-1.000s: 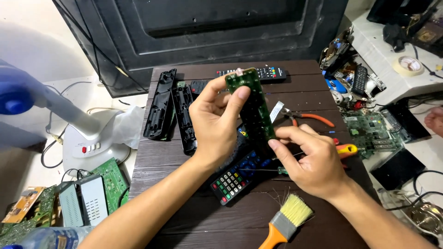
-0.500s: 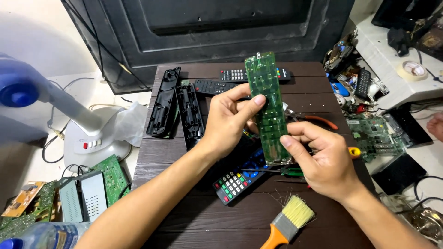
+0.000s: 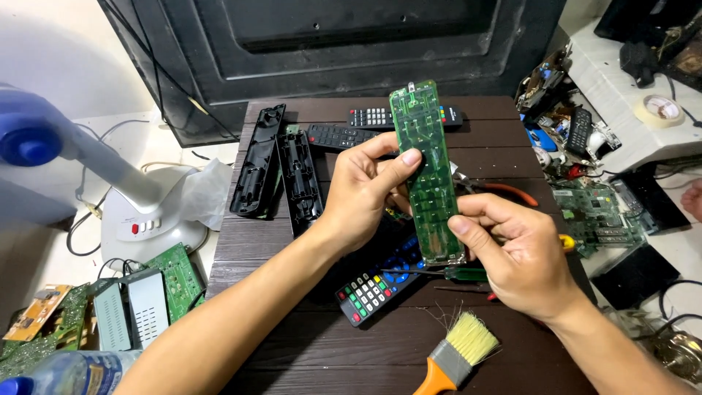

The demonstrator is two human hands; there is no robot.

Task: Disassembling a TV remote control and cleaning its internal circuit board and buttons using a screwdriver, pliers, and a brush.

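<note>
a long green remote circuit board (image 3: pixel 428 168) is held upright above the middle of the dark table (image 3: pixel 307 351), pinched mid-length by the left hand (image 3: pixel 362 194) and gripped at its lower end by the right hand (image 3: pixel 515 256); a paintbrush (image 3: pixel 457 355) lies near the front edge.

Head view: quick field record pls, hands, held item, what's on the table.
held: green circuit board, long, upright
left hand: grips board's left edge, thumb on its face
right hand: grips board's lower end
under hands: remote with coloured keys
table: dark wood
far left: two black shells
far edge: two black remotes
near edge: brush, orange handle
</note>
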